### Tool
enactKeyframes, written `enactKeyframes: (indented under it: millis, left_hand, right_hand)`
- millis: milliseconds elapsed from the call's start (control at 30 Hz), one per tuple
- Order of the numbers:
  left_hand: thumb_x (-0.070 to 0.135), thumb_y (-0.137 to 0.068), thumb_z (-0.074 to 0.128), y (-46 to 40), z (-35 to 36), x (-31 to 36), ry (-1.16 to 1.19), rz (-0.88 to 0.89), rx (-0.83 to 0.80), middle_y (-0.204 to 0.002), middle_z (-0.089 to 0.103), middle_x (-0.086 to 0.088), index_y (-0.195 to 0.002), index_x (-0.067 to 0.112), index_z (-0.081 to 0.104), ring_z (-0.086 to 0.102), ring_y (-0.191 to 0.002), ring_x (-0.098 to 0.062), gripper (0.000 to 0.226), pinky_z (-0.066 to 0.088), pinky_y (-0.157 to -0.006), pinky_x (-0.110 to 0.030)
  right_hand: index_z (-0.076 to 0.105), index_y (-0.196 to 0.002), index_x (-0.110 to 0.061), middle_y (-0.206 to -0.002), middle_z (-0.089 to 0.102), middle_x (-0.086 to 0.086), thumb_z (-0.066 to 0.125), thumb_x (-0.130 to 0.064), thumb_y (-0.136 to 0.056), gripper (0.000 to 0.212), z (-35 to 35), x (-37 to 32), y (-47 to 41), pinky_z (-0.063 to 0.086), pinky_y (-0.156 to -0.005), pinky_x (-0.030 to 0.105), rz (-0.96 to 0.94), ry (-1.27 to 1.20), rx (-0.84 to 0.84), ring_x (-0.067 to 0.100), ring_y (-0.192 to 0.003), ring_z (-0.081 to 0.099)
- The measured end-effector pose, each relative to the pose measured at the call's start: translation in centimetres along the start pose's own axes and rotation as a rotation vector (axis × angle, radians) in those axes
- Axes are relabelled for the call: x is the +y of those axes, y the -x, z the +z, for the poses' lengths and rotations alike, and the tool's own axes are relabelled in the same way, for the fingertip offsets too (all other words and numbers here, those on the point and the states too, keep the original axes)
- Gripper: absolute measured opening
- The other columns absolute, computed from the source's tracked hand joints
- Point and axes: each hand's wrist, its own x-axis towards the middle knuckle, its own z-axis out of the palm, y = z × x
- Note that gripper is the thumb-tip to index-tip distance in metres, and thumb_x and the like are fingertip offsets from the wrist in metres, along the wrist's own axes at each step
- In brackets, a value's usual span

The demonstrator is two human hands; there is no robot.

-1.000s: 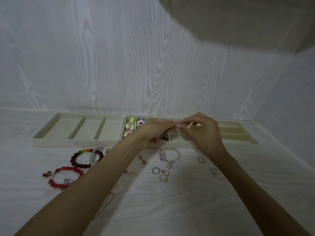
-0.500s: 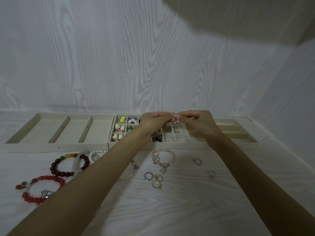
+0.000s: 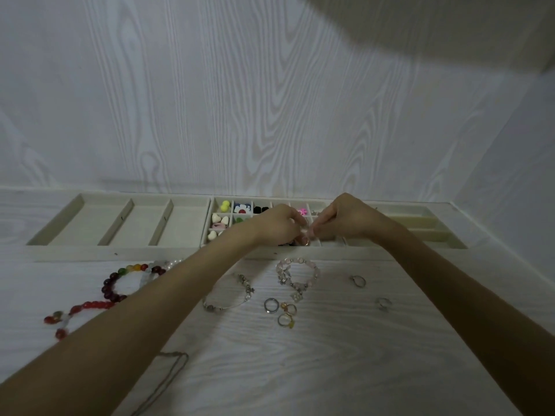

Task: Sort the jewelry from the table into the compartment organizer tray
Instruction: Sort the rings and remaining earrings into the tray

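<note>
The cream compartment organizer tray (image 3: 120, 253) lies along the wall, its small middle cells holding colourful beads and charms. Over those cells my left hand (image 3: 277, 225) and my right hand (image 3: 345, 219) meet fingertip to fingertip, both pinching a small piece of jewelry; a small ring (image 3: 305, 242) shows just below the fingertips. On the table lie a pink beaded bracelet (image 3: 295, 273), a silver charm bracelet (image 3: 231, 298), three rings (image 3: 280, 310) in a cluster, two more rings (image 3: 359, 280) (image 3: 383, 303), a dark multicolour bead bracelet (image 3: 120, 280) and a red bead bracelet (image 3: 78, 310).
A thin chain necklace (image 3: 168, 373) lies near the front under my left forearm. Three long bare compartments (image 3: 135, 223) fill the tray's left part, long slots (image 3: 420, 226) its right part. The white wall stands right behind the tray and a side wall closes the right.
Both hands have dropped slightly toward the small cells, still pinched together on the small piece. The view has shifted a little; the jewelry on the table has stayed put.
</note>
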Motion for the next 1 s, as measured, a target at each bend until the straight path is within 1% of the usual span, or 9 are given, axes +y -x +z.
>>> enactKeyframes:
  millis: [67,133,200,400,500,633,733,867,1000]
  left_hand:
    - [0.007,-0.095,0.051,-0.1,0.1,0.0,-0.079,0.011,-0.014,-0.114,0.067,-0.009,-0.133,0.006,0.05,0.061,-0.08,-0.008,0.038,0.046,-0.068,-0.014]
    - [0.014,-0.095,0.052,-0.1,0.2,0.2,-0.229,0.042,-0.01,-0.131,0.058,-0.011,-0.135,0.008,0.05,0.059,-0.109,-0.021,0.041,0.044,-0.09,-0.027]
    - [0.024,-0.096,0.05,0.1,0.2,0.4,-0.391,0.085,0.001,-0.132,0.057,-0.009,-0.134,0.013,0.051,0.055,-0.118,-0.025,0.04,0.043,-0.1,-0.034]
    - [0.036,-0.097,0.045,0.8,0.0,1.4,-0.698,0.165,0.032,-0.126,0.061,-0.003,-0.134,0.025,0.052,0.056,-0.114,-0.024,0.04,0.046,-0.091,-0.035]
    - [0.028,-0.096,0.047,1.2,-1.0,1.5,-0.704,0.171,0.105,-0.131,0.058,-0.002,-0.136,0.025,0.048,0.055,-0.117,-0.024,0.04,0.044,-0.089,-0.034]
    - [0.026,-0.097,0.044,1.7,-2.1,0.8,-0.663,0.154,0.192,-0.127,0.06,0.007,-0.133,0.032,0.05,0.056,-0.114,-0.019,0.037,0.04,-0.083,-0.031]
    - [0.025,-0.096,0.046,1.9,-2.6,0.2,-0.596,0.138,0.212,-0.122,0.063,0.01,-0.128,0.032,0.054,0.058,-0.11,-0.016,0.034,0.045,-0.083,-0.032]
    - [0.025,-0.096,0.047,2.1,-2.8,-0.3,-0.551,0.135,0.2,-0.12,0.064,0.01,-0.125,0.031,0.057,0.059,-0.109,-0.016,0.032,0.045,-0.081,-0.029]
    - [0.024,-0.094,0.048,2.3,-2.7,-0.8,-0.536,0.124,0.204,-0.117,0.065,0.012,-0.12,0.034,0.06,0.061,-0.107,-0.015,0.031,0.041,-0.074,-0.026]
  right_hand:
    - [0.077,-0.089,-0.012,-0.082,0.073,0.005,0.078,-0.017,-0.076,0.015,0.2,0.0,-0.1,0.051,-0.076,0.028,0.005,0.016,-0.02,0.012,-0.079,0.063]
    - [0.077,-0.091,-0.01,-0.082,0.073,0.005,0.078,-0.017,-0.076,0.016,0.3,0.0,-0.2,0.048,-0.07,0.024,0.006,0.019,-0.034,0.01,-0.073,0.061]
    - [0.077,-0.092,-0.01,-0.079,0.072,0.004,0.078,-0.016,-0.076,0.017,0.4,-0.1,-0.2,0.045,-0.065,0.018,0.018,0.025,-0.046,0.007,-0.069,0.059]
    - [0.077,-0.089,-0.009,-0.075,0.07,0.004,0.078,-0.015,-0.075,0.015,0.3,0.1,-0.4,0.043,-0.056,0.011,0.029,0.032,-0.075,0.004,-0.062,0.057]
    - [0.077,-0.088,-0.011,-0.082,0.073,0.006,0.077,-0.015,-0.076,0.012,0.5,0.3,-0.6,0.049,-0.07,0.021,0.003,0.041,-0.061,0.007,-0.071,0.06]
    - [0.077,-0.087,-0.015,-0.074,0.071,-0.008,0.077,-0.017,-0.076,0.011,1.1,0.4,-1.0,0.045,-0.065,0.015,-0.039,0.057,-0.02,-0.001,-0.068,0.059]
    - [0.078,-0.088,-0.016,-0.082,0.074,-0.003,0.076,-0.019,-0.077,0.012,1.5,0.2,-1.3,0.049,-0.073,0.021,-0.042,0.093,-0.017,0.003,-0.074,0.061]
    - [0.078,-0.089,-0.017,-0.071,0.07,-0.007,0.073,-0.019,-0.079,0.011,2.4,0.0,-1.5,0.04,-0.053,0.015,-0.049,0.182,0.013,0.0,-0.059,0.054]
    - [0.078,-0.086,-0.021,-0.059,0.061,-0.014,0.073,-0.02,-0.078,0.009,2.7,-0.1,-1.5,0.037,-0.049,0.018,-0.039,0.219,0.079,0.0,-0.054,0.052]
